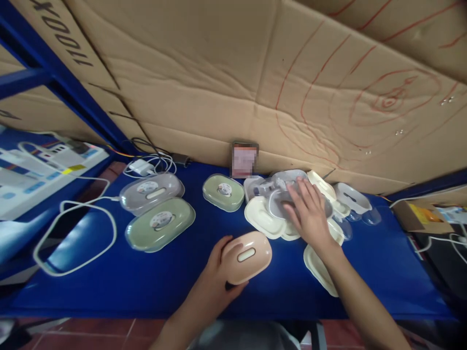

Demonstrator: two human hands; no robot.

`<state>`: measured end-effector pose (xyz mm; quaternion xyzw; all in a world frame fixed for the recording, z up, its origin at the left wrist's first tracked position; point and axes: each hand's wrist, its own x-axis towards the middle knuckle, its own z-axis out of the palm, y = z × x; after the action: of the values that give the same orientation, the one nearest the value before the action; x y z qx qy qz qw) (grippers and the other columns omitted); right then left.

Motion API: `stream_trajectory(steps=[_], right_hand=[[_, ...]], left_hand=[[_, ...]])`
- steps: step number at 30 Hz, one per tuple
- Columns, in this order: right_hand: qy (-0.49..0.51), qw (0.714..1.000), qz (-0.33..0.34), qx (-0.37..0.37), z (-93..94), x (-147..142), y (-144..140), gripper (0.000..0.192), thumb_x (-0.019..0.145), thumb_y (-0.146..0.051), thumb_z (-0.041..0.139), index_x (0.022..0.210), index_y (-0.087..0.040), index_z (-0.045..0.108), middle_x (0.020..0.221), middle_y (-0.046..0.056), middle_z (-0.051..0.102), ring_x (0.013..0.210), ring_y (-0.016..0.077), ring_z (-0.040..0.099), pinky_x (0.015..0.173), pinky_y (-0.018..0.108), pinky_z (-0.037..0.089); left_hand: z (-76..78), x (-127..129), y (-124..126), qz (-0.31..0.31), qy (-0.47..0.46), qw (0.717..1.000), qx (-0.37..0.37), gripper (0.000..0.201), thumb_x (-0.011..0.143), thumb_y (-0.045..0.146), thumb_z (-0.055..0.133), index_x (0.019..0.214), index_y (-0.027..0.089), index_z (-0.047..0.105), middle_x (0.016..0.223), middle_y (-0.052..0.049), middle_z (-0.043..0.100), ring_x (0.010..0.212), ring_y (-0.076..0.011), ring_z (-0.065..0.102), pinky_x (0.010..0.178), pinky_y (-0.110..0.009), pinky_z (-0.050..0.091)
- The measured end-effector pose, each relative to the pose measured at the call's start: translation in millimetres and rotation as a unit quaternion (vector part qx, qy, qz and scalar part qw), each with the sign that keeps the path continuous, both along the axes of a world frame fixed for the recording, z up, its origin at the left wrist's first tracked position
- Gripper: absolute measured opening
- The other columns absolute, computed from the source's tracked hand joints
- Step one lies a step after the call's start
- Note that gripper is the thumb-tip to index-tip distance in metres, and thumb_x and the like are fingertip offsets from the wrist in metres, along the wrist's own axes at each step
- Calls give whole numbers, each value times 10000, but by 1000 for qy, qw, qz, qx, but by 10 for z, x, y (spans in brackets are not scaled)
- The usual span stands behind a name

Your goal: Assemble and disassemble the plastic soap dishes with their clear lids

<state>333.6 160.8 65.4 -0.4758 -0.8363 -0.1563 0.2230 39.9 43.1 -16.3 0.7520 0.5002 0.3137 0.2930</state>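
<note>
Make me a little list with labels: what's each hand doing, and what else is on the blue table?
left hand: the left hand grips a peach oval lid at its near end
right hand: the right hand lies flat on a pile of cream and clear lids and trays
surface: blue table
finished-looking boxes: grey lidded box, large green lidded box, small green lidded box, each with a round sticker
cables: white charger and cord, white cable loop
behind: cardboard wall with red lines
</note>
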Motion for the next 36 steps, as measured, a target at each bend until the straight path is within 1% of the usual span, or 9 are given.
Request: stream_trajectory(steps=[5,8,10,13,17,24,27,31,36], right_hand=[[-36,983,164,-78,-63,-151,-612,490,1104,-380,562,1569,-224,552,1578,102,622,1526,252,505,1342,510,286],[-68,990,96,-75,-175,-59,-713,447,1091,-263,575,1533,-201,591,1583,111,617,1504,256,528,1350,530,220],[-80,994,48,-61,-222,86,-621,503,1059,-120,555,1555,-200,571,1583,120,616,1493,270,539,1324,553,243],[-91,992,73,-47,-224,310,-424,578,1023,7,502,1557,-205,567,1476,99,704,1382,246,628,1266,526,326],[-100,989,105,-13,-119,451,-209,531,1043,-3,507,1533,-194,582,1320,79,782,1214,220,699,1186,472,403],[-113,991,56,-30,200,526,201,507,1102,-66,403,1518,-288,588,1460,69,709,1319,259,668,1231,517,400],[-68,993,88,-46,258,374,-61,444,1110,-141,474,1521,-268,581,1473,87,702,1358,259,650,1266,538,372],[-46,945,272,-176,190,31,-704,594,1085,-577,561,1534,-190,584,1493,110,687,1480,239,542,1286,484,396],[4,939,287,-190,141,-67,-964,328,1058,-252,668,1372,-165,703,1368,50,763,1456,174,558,1302,408,405]], left_hand=[[-41,-6,-57,-24,-39,998,-39,863,814,144,849,1556,305,438,1614,-161,449,1457,-359,580,1168,-519,568],[-69,12,-68,-34,-21,999,-32,855,828,159,847,1565,308,439,1627,-165,442,1474,-371,554,1179,-546,553],[-75,35,-56,-37,0,999,-17,828,850,149,822,1569,314,446,1628,-160,443,1483,-371,540,1186,-559,543],[-49,73,-32,-42,24,999,8,837,855,130,811,1582,316,442,1614,-158,459,1472,-372,540,1176,-566,547],[20,133,-24,-44,39,998,21,858,830,141,848,1574,304,453,1593,-162,498,1438,-377,559,1151,-562,565],[106,259,-48,-47,44,997,31,837,845,89,809,1566,334,461,1609,-151,493,1490,-407,499,1168,-624,529],[97,265,-76,-43,-12,999,-3,815,861,110,804,1555,346,448,1633,-158,452,1486,-393,522,1154,-600,552],[73,265,-95,-45,-129,990,-30,896,837,162,855,1572,354,379,1650,-175,414,1475,-383,558,1119,-565,596],[91,355,-41,-65,-210,976,3,913,894,223,858,1601,394,307,1669,-163,398,1513,-371,529,1141,-580,585]])
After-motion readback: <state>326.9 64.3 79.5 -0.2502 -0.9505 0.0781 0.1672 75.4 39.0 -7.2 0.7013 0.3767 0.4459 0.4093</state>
